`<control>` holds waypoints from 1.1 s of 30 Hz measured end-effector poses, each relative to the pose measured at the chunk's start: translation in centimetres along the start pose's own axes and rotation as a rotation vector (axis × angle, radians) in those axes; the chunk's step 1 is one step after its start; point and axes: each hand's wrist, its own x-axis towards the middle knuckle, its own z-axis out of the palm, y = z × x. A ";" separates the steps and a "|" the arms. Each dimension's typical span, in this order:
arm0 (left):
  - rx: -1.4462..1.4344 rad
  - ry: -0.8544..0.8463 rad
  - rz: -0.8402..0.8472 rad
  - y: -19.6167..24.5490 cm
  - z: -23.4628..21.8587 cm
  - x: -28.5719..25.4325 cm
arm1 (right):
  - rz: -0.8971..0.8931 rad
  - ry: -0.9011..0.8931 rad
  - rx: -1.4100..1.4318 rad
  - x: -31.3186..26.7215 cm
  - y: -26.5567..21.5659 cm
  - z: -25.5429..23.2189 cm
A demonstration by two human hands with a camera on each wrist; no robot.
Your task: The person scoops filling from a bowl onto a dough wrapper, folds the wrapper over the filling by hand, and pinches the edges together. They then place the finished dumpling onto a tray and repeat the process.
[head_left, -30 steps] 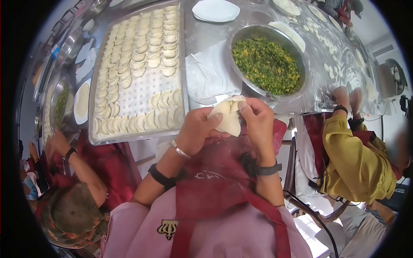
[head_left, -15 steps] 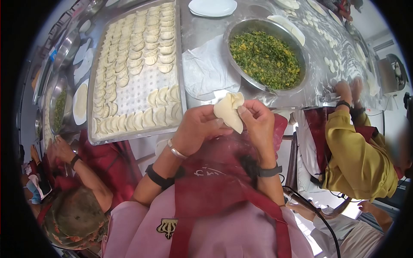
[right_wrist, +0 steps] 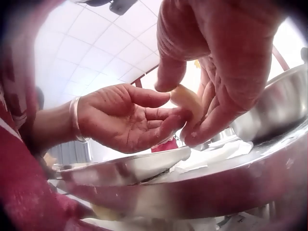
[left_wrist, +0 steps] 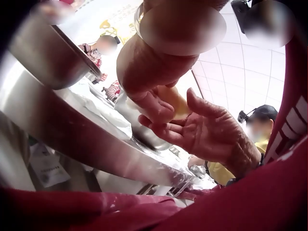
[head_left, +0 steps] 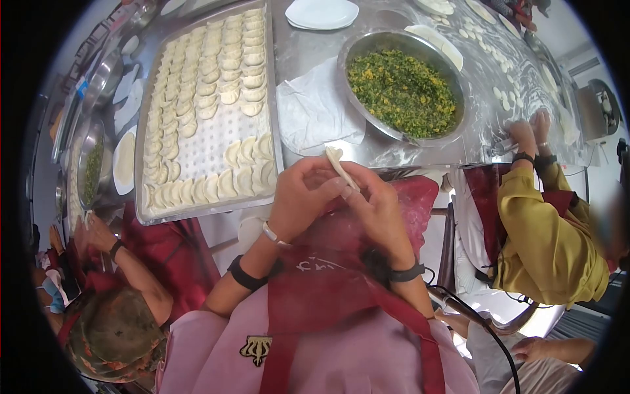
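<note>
A pale folded dumpling point(head_left: 336, 165), seen almost edge-on in the head view, is held up between both hands above the front edge of the table. My left hand point(head_left: 302, 197) pinches its near side, the thumb lying along the dough. From the other side my right hand point(head_left: 377, 210) grips it between thumb and fingers. In the right wrist view the dumpling point(right_wrist: 188, 102) curves between the right thumb and fingertips, and the left fingers meet its lower end. Much of the dumpling point(left_wrist: 177, 102) is hidden behind the left fingers in the left wrist view.
A large metal tray point(head_left: 226, 128) with rows of dumplings stands at the left. Beside it lie a white cloth point(head_left: 318, 115) and a steel bowl point(head_left: 453, 134) of chopped green and yellow filling. White plates point(head_left: 321, 13) sit farther back. Other people work on both sides.
The dumpling, earlier broad and spread with raised folds facing up, is now turned edge-on and flattened. My right hand has moved left, closer to my left hand.
</note>
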 end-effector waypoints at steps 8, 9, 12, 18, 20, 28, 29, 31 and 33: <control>0.164 0.122 0.018 -0.6 0.2 0.1 | -0.173 0.051 -0.241 -0.1 1.2 1.1; 0.158 0.125 0.021 -0.8 0.1 0.2 | -0.168 0.056 -0.226 -0.1 1.4 1.2; 0.179 0.095 -0.008 0.0 0.0 0.0 | -0.132 0.092 -0.184 0.0 1.3 1.3; 0.483 0.083 0.281 -1.2 -1.1 0.5 | 0.181 0.149 0.175 -0.2 1.4 1.2; 0.501 0.047 0.277 -1.1 -1.1 0.4 | 0.226 0.160 0.303 -0.2 1.3 1.2; 0.335 -0.033 0.129 -0.1 0.2 -0.5 | 0.167 0.143 0.340 -0.3 1.6 0.7; 0.331 -0.029 0.130 -0.4 0.2 -0.4 | 0.172 0.141 0.335 -0.4 1.6 0.8; 0.319 -0.047 0.090 -0.4 0.2 -0.3 | 0.181 0.136 0.323 -0.5 1.5 0.9; 0.301 -0.089 0.008 -0.2 -0.3 -0.3 | 0.180 0.127 0.294 -0.6 1.4 0.9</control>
